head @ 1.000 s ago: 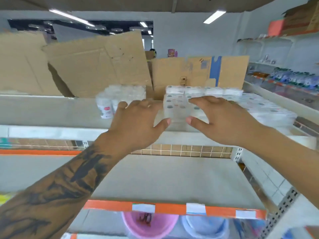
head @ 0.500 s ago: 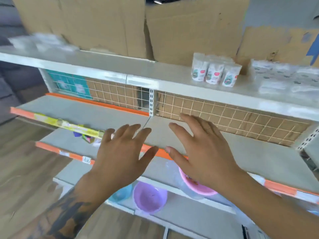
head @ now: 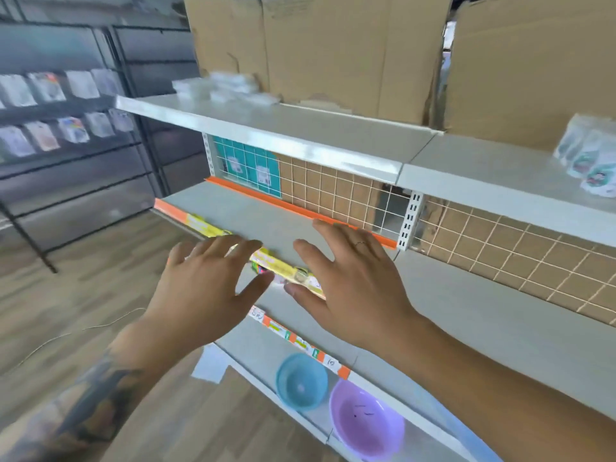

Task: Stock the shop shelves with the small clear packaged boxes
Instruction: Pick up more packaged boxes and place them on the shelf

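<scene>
Head view, my count: two hands, left hand (head: 200, 295) and right hand (head: 353, 288), both spread flat, holding nothing, over the middle shelf (head: 466, 315). One blurred cluster of small clear boxes (head: 223, 88) on the top shelf (head: 300, 128), far left end; two bowls (head: 301, 381) below.

No legible text

Price tags (head: 301, 341) on the orange shelf edge and printed pouches (head: 591, 161) on the top shelf carry marks, all too blurred or small to read.
</scene>
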A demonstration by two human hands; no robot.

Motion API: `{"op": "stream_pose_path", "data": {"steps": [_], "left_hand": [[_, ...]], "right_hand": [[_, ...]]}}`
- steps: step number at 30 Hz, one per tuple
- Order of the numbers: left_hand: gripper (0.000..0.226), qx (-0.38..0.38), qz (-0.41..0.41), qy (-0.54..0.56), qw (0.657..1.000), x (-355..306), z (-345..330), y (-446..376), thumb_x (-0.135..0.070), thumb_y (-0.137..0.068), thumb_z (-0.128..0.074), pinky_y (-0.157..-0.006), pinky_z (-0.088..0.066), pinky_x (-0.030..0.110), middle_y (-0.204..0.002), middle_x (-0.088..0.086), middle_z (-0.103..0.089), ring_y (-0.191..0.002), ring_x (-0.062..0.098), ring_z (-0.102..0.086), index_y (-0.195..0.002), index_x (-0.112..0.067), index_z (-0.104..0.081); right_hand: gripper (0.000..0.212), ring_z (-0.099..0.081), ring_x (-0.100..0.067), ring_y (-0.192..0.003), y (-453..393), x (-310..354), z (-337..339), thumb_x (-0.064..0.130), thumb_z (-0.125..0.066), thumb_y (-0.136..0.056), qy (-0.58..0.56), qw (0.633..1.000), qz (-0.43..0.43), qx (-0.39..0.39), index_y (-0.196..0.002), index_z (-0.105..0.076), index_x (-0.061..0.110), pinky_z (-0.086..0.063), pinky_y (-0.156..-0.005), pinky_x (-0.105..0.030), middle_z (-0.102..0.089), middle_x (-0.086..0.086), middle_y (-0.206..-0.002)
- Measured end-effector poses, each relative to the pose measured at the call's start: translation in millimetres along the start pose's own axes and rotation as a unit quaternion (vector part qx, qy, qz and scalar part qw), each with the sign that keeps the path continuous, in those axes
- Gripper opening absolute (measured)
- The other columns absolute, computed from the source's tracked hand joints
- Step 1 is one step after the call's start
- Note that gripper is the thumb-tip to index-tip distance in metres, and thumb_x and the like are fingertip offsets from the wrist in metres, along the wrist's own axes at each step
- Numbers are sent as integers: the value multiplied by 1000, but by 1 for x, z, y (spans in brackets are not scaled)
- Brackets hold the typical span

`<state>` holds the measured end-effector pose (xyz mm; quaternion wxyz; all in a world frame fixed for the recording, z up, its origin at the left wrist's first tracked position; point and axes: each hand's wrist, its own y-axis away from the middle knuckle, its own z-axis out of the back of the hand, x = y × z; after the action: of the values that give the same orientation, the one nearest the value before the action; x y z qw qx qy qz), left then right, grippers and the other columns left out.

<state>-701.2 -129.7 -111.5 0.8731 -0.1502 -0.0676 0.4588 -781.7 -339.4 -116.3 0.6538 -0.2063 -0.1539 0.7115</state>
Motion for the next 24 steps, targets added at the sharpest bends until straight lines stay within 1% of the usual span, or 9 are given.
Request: {"op": "stream_pose_path", "data": {"steps": [3,7,10,12,14,16,20,24], "left_hand": [[68,2,-10,-4,1000,35,2,-40,-76,-92,-22,-104,-42,50,-140,-10,-60,-127,24,-59,-140,-39,-54],[65,-25,-11,6,1000,73,3,-97,-73,-94,-28,-104,-42,52,-138,-6,-62,-126,28,-60,-139,-35,-56],[62,-38,-17,25,999,97,-4,-140,-71,-96,-32,-102,-45,55,-135,-3,-64,-119,31,-64,-137,-31,-57],[60,-50,-17,40,998,109,-7,-165,-69,-95,-32,-99,-46,55,-133,-3,-65,-113,33,-66,-137,-33,-56],[61,-61,-12,54,997,123,-9,-187,-69,-95,-31,-98,-46,53,-134,-4,-64,-111,32,-65,-138,-33,-54],[63,-70,-6,58,996,140,-11,-209,-70,-94,-30,-97,-45,50,-135,-4,-64,-114,31,-64,-139,-33,-55],[65,-89,-17,63,994,173,-19,-252,-70,-93,-31,-91,-48,49,-128,-1,-66,-111,32,-64,-137,-30,-57],[61,-95,-27,78,992,204,-25,-298,-68,-93,-37,-94,-44,52,-132,0,-63,-116,34,-62,-137,-29,-55]], "right_hand": [[56,-50,-38,-131,-52,4,-20,62,-48,-96,-13,1000,-3,-9,-135,-58,23,-38,-110,-50,-50,-13,-148],[55,-48,-38,-130,-121,2,-40,61,-47,-96,-8,1000,-6,-29,-135,-57,22,-38,-109,-52,-50,-13,-146],[55,-50,-38,-127,-177,-1,-47,60,-47,-95,3,999,-22,-49,-131,-59,21,-39,-107,-50,-51,-13,-144],[55,-53,-38,-124,-212,-5,-52,60,-48,-94,2,998,-30,-57,-130,-61,21,-40,-104,-48,-52,-13,-144],[53,-53,-38,-123,-244,-8,-58,60,-49,-93,5,997,-44,-58,-129,-60,22,-40,-103,-47,-52,-13,-144],[51,-53,-37,-123,-273,-9,-66,60,-49,-94,12,997,-57,-51,-128,-59,23,-40,-102,-46,-50,-11,-145],[51,-50,-35,-124,-317,-5,-83,61,-47,-96,22,997,-71,-26,-131,-55,25,-38,-100,-44,-47,-8,-144],[53,-47,-34,-128,-358,-4,-95,62,-44,-97,28,995,-91,-14,-136,-52,26,-37,-102,-44,-45,-8,-147]]}}
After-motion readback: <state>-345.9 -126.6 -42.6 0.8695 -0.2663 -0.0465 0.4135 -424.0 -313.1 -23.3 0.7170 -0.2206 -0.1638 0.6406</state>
